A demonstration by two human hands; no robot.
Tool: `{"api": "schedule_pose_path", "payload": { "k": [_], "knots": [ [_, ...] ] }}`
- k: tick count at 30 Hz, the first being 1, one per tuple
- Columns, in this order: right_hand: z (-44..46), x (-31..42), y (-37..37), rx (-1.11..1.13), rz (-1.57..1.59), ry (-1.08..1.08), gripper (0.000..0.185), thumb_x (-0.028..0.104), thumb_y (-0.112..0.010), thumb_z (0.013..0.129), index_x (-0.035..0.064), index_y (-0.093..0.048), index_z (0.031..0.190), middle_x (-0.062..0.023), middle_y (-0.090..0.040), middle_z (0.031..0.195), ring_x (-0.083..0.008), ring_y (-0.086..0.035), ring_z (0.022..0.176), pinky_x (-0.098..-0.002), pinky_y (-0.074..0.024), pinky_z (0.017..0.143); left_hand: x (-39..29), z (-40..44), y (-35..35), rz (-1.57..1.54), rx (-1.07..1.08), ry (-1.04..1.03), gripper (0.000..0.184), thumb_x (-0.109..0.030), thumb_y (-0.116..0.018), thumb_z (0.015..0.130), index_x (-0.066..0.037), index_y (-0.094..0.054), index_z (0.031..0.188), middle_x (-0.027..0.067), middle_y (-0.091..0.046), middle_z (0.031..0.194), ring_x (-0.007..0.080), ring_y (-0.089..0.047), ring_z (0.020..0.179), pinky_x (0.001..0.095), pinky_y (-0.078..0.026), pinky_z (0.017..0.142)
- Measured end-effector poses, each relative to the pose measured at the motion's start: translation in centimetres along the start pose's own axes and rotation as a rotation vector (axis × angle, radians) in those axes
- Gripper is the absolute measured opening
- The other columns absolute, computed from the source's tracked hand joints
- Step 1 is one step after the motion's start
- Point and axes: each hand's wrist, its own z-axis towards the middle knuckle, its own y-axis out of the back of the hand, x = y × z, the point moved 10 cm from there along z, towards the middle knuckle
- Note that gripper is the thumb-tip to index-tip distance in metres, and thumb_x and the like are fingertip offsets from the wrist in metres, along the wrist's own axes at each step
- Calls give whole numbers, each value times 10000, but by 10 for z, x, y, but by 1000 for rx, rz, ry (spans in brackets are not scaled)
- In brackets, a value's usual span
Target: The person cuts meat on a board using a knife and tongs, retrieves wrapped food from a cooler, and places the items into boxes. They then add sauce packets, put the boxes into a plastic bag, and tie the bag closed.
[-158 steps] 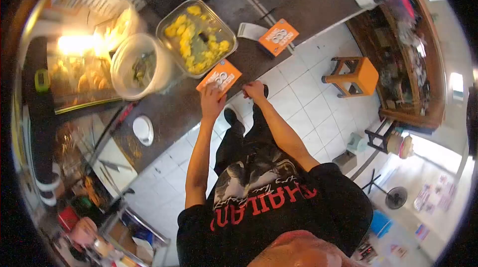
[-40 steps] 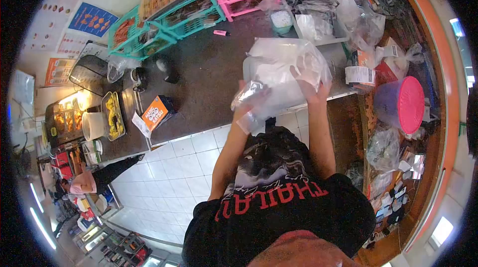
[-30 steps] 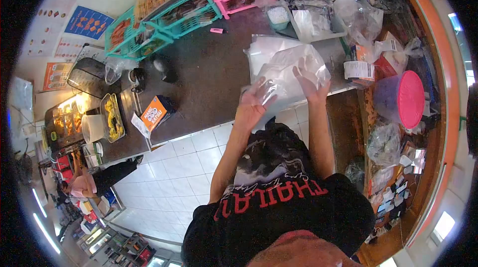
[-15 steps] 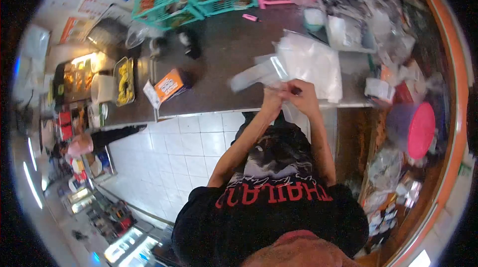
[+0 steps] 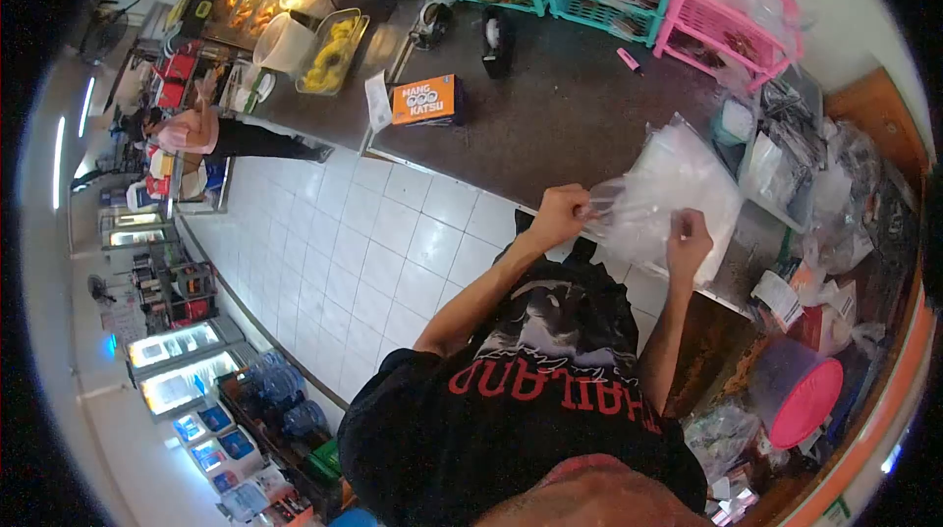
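My left hand (image 5: pixel 562 217) is closed on the gathered edge of a clear plastic bag (image 5: pixel 619 218) at the counter's front edge. To its right, my right hand (image 5: pixel 690 240) has its fingers curled together above a stack of white plastic bags (image 5: pixel 693 188); whether it pinches part of the clear bag is too small to tell. The stack lies on the dark counter (image 5: pixel 530 105). Further left on the counter stands an orange box (image 5: pixel 426 100) with a white paper (image 5: pixel 377 102) beside it.
Teal baskets (image 5: pixel 604 4) and a pink rack (image 5: pixel 725 26) line the counter's back. A grey bin of bags (image 5: pixel 781 168) stands right. Far left are a tray of yellow food (image 5: pixel 332 54), a white bucket (image 5: pixel 285 42) and another person (image 5: pixel 192 132). A pink-lidded tub (image 5: pixel 805 403) is lower right.
The view has swung left. My hands, together half a second ago, are now apart, with the clear bag spread from my left hand over the stack. The boxed items stay on the counter.
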Motion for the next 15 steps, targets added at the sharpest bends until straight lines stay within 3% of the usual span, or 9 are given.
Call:
{"api": "schedule_pose_path", "payload": {
  "k": [2,3,5,7,8,10,11,13,15],
  "knots": [
    [4,1,12,-72,-26,116,132,-60,-614,785,37,-630,874,-100,-591,686,-153,-563,608,-288,-486,602,36,-6,44,220,-169,-15,286,-6,-718,701,-15,-445,615,105,-490,608,280,-481,553,340,-393,505],
    [6,-20,27,-133,-4,26,164,-77,-607,746,37,-631,863,-90,-561,650,-158,-536,574,-275,-479,598,48,-8,65,326,-252,-27,250,25,-692,689,-17,-458,614,111,-506,618,307,-499,559,344,-401,508],
    [5,-61,-2,187,-174,-119,308,-67,-670,666,32,-623,954,-144,-656,909,-259,-644,854,-342,-502,718,42,-1,86,351,-303,18,186,45,-667,669,-27,-499,633,109,-535,653,317,-543,599,359,-433,528],
    [6,40,-3,10,-305,318,368,12,-735,702,87,-618,1043,-143,-619,1051,-294,-583,1034,-425,-453,913,11,7,75,288,-287,-14,136,61,-632,640,-27,-532,668,112,-556,700,327,-567,645,388,-454,556],
    [9,83,-13,58,-262,287,455,50,-757,691,83,-592,1113,-156,-575,1162,-324,-508,1144,-450,-408,967,-14,16,62,217,-251,-81,132,68,-609,621,-22,-544,693,117,-564,730,332,-568,672,410,-461,574],
    [8,157,-36,162,-215,368,481,100,-761,703,83,-591,1153,-170,-564,1226,-360,-481,1185,-467,-399,980,-63,22,32,152,-101,-277,180,75,-582,618,-35,-563,759,126,-569,804,341,-562,751,441,-474,638],
    [7,178,-47,222,-211,482,417,111,-742,726,85,-618,1123,-170,-596,1179,-367,-529,1116,-460,-437,940,-64,23,32,208,-146,-307,178,72,-585,624,-38,-563,763,131,-565,804,344,-559,763,446,-473,654],
    [18,118,-61,205,-211,356,327,116,-724,743,81,-654,1061,-166,-633,1103,-359,-577,1026,-453,-474,874,-47,20,41,323,-239,-366,175,64,-590,637,-43,-564,773,141,-557,803,349,-552,787,456,-472,684],
    [44,93,-65,180,-250,316,235,119,-704,761,78,-680,991,-157,-658,1007,-353,-611,931,-447,-500,807,14,28,90,519,-359,-72,187,52,-618,644,-48,-593,801,138,-581,801,355,-580,805,445,-486,704]
  ]
}}
